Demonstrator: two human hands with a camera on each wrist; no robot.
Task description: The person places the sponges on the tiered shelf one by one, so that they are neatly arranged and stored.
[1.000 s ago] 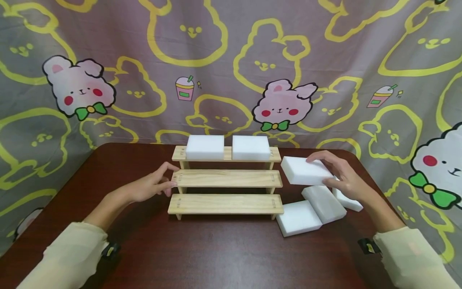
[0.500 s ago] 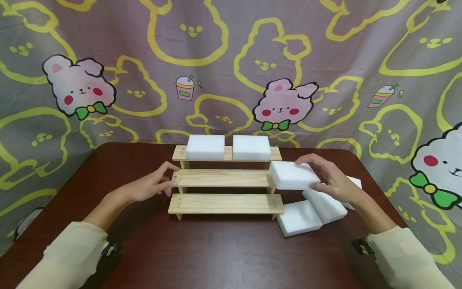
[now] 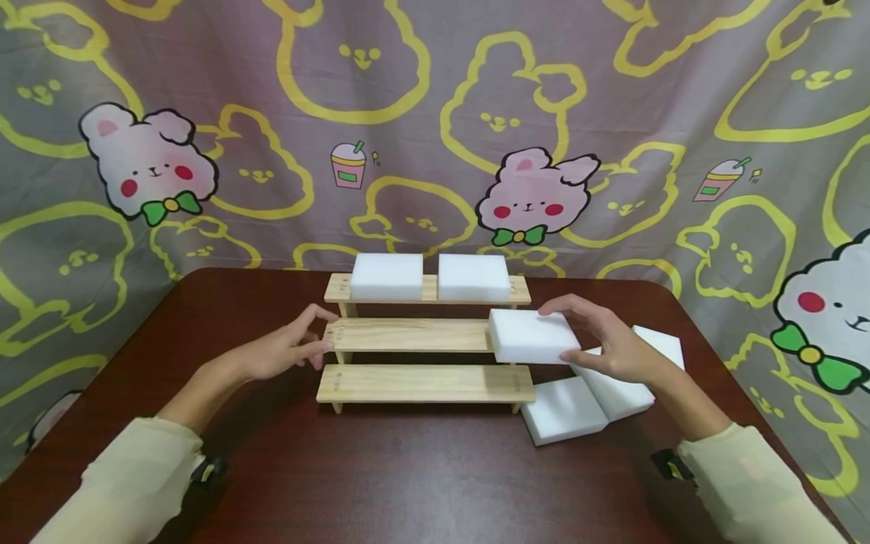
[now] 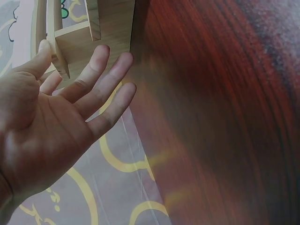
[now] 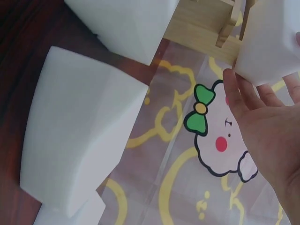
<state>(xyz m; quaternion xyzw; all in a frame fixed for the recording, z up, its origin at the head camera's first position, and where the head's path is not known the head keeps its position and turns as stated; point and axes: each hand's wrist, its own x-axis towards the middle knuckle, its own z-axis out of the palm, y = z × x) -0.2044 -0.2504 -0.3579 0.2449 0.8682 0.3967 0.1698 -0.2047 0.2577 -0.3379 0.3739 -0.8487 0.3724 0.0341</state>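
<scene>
A three-step wooden display stand (image 3: 408, 335) stands on the table. At the left end of its middle step, my left hand (image 3: 282, 352) pinches the board between thumb and index finger, the other fingers loosely extended in the left wrist view. My right hand (image 3: 612, 347) grips a white foam block (image 3: 526, 332) by its right side, thumb in front and fingers behind. That block overlaps the right end of the middle step. Two similar blocks, a left one (image 3: 386, 276) and a right one (image 3: 473, 277), sit side by side on the top step.
Right of the stand, a white block (image 3: 564, 412) lies on the dark table (image 3: 435, 476), with another block (image 3: 621, 393) leaning against it. A further block (image 3: 662, 344) is partly hidden behind my right hand. A patterned curtain (image 3: 408, 151) hangs behind the table.
My right hand has carried the white foam block leftward and slightly nearer, from beside the stand to over the right end of the middle step. The left hand stays put.
</scene>
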